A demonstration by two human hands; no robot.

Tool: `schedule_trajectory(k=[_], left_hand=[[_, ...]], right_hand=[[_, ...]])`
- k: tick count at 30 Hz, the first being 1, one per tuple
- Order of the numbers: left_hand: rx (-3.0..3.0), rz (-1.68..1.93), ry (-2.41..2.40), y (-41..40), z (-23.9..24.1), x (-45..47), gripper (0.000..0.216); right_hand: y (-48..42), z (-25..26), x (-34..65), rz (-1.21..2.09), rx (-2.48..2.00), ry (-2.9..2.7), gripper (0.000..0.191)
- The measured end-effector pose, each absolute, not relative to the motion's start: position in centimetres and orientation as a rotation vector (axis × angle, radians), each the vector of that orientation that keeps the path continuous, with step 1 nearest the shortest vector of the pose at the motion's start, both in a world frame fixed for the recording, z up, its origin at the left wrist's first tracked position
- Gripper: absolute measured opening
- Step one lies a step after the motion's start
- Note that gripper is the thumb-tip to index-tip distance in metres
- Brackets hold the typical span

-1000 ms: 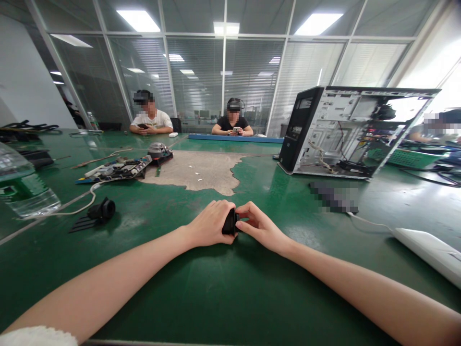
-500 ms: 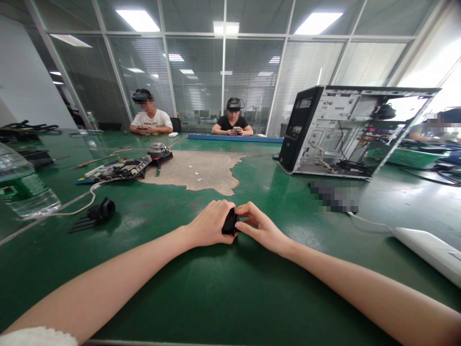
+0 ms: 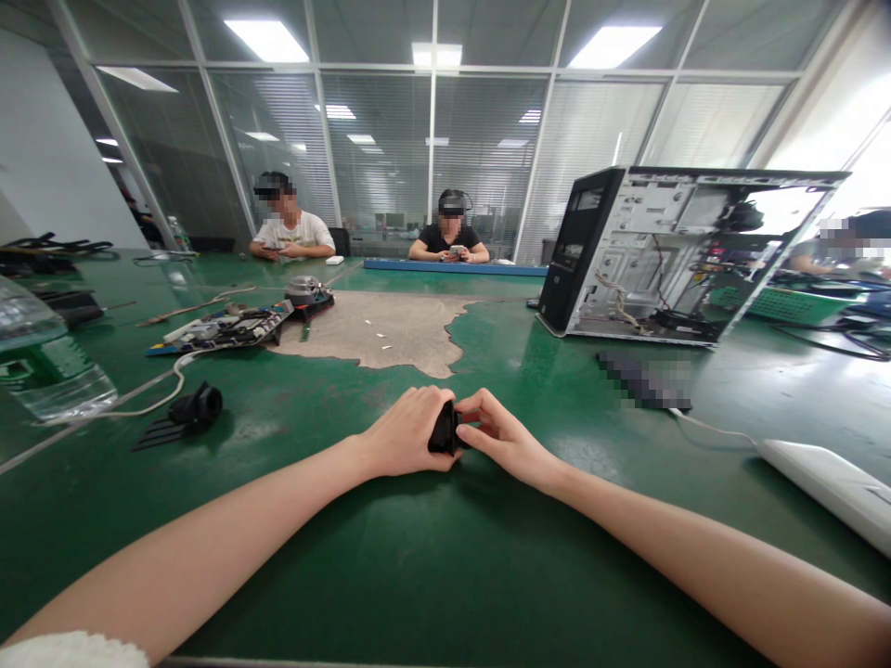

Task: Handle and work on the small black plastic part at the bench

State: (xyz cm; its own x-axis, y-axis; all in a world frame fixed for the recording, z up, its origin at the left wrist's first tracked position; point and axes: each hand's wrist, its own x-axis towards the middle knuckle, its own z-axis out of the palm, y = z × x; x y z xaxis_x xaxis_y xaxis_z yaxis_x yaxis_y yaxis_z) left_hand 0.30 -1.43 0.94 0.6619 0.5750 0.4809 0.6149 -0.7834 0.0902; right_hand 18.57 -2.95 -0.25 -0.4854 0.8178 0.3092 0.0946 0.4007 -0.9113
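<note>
Both of my hands meet over the green table (image 3: 418, 575) in front of me. My left hand (image 3: 407, 431) is curled round a small black object (image 3: 444, 430), which it holds upright just above the table top. My right hand (image 3: 502, 438) pinches the right side of the same black object with thumb and fingertips. Most of the object is hidden between my fingers, so I cannot make out its shape.
An open computer case (image 3: 668, 250) stands at the back right. A circuit board (image 3: 223, 327), a black part with a white cable (image 3: 195, 406) and a water bottle (image 3: 48, 366) lie at the left. A white device (image 3: 828, 482) lies at the right. Two people sit across the table.
</note>
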Motion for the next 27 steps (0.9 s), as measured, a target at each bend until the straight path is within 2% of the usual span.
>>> schedule_trajectory(k=[11,17,27], left_hand=[[-2.799,-0.809,-1.023,-1.31,0.53,0.04,0.055],[-2.793,-0.79,-0.97,-1.36,0.68,0.13,0.049],[-2.785,-0.736,-0.999,-1.42,0.81,0.12,0.051]], right_hand=[[-3.07,-0.33,18.64,1.128,-0.769,-1.902,0.033],[-2.9,-0.37,18.59,1.171,-0.795,-1.824,0.022],[-2.99,-0.23,18.58,1.139,-0.762,-1.887,0.03]])
